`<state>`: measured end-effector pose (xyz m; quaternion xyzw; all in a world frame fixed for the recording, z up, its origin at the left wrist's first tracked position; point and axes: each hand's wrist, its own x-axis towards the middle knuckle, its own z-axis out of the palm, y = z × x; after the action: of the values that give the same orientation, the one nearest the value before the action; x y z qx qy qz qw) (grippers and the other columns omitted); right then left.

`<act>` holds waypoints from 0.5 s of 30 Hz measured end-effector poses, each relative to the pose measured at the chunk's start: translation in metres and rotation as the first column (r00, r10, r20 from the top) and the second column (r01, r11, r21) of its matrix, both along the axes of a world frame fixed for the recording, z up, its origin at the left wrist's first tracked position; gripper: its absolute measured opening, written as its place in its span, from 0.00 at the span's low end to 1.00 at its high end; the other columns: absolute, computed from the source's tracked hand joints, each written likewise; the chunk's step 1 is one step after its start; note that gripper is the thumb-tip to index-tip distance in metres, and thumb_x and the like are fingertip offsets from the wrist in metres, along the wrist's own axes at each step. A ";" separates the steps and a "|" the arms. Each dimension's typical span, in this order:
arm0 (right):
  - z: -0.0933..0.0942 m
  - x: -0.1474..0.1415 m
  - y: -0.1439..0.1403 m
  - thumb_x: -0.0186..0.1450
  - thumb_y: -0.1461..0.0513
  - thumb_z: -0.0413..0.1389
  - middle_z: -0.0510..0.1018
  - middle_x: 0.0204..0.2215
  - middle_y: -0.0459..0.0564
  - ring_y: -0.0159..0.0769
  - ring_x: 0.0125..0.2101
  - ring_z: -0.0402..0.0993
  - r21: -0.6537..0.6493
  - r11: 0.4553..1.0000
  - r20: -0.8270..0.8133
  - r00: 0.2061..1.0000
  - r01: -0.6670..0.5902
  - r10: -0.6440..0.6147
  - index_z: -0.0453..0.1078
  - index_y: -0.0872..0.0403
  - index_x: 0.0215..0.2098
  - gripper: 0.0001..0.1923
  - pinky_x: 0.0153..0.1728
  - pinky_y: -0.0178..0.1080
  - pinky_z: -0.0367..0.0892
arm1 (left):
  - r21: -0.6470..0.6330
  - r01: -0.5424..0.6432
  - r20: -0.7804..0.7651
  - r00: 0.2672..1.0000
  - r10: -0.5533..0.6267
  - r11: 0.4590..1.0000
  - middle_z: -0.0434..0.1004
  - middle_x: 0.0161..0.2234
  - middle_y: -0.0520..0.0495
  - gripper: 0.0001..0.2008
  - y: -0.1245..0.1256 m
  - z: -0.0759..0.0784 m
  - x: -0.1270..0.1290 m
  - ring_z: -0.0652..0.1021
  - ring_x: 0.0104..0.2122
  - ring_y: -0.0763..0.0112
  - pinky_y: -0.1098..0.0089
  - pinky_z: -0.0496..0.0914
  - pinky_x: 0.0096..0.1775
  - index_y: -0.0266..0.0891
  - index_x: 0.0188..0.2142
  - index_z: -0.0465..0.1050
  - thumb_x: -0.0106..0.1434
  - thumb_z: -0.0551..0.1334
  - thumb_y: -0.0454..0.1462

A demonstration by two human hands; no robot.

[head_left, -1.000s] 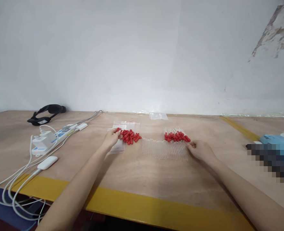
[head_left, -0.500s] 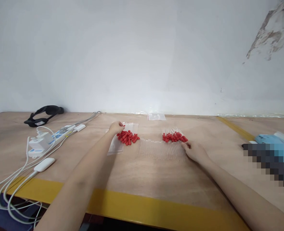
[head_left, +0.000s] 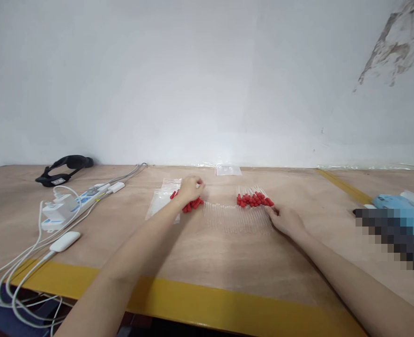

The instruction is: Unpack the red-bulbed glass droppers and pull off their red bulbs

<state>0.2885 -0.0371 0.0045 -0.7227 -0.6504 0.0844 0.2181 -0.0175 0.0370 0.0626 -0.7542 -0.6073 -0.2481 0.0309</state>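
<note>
The left hand point(head_left: 190, 189) is hovering over a loose pile of red caps point(head_left: 192, 204) lying on the worktop point(head_left: 207, 262), its fingers curled down onto the pile; whether it is pinching a cap cannot be told. Just left of the pile a clear plastic bag point(head_left: 160, 202) is lying flat.

The right hand point(head_left: 284, 220) is resting at the right end of a row of clear glass tubes point(head_left: 235, 219), its fingertips touching the outermost tubes, loosely curled and gripping nothing that can be made out. The tubes are lying flat side by side, each with its long axis running away from the person toward the wall, the row itself stretching left to right between the two hands. At the far end of the right part of the row, the tubes are wearing red caps point(head_left: 254, 200), pointing toward the wall.

At the left a white power strip point(head_left: 66, 206) with cables and a black headset point(head_left: 63, 167) are lying well apart from the tubes.
</note>
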 end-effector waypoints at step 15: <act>0.006 0.000 -0.006 0.61 0.48 0.43 0.75 0.24 0.49 0.36 0.27 0.69 0.037 0.999 -0.010 1.000 0.018 -0.017 0.72 0.51 0.28 0.21 0.25 0.34 0.53 | -0.188 0.006 0.064 0.998 0.006 0.982 0.74 0.35 0.41 0.16 -0.007 -0.035 0.124 0.69 0.44 0.55 0.57 0.59 0.45 0.39 0.23 0.74 0.54 0.57 0.48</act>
<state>0.2889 -0.0429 0.0108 -0.7238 -0.6444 0.0739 0.2353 0.1061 0.0305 0.0275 -0.7453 -0.6287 -0.2136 -0.0601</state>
